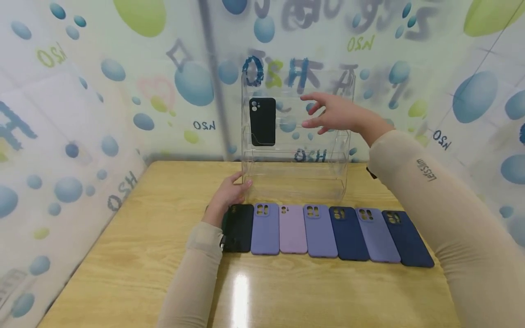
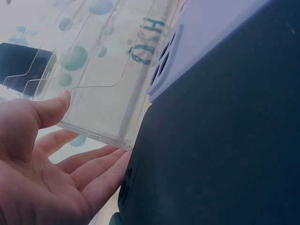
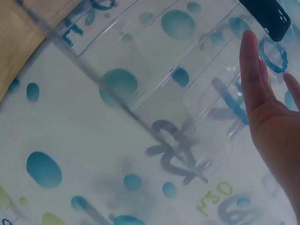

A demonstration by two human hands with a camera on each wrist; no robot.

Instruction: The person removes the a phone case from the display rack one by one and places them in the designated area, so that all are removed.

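A clear acrylic display rack (image 1: 297,187) with stepped tiers stands at the back of the table. My left hand (image 1: 229,191) holds its lower left edge, the thumb (image 2: 54,108) on the front side and the other fingers around behind. One black phone case (image 1: 263,123) stands upright in an upper tier, at the left. To the right of that case, my right hand (image 1: 337,111) is raised before the rack with fingers spread and nothing in them. A black phone case (image 1: 239,230) lies on the table right by my left wrist.
On the wooden table (image 1: 135,255), a row of phone cases lies before the rack: lavender (image 1: 265,234), pink (image 1: 293,234), more lavender, and dark blue (image 1: 350,239) ones, out to a dark blue case (image 1: 412,243) under my right forearm. A patterned wall covering (image 1: 172,136) rises behind.
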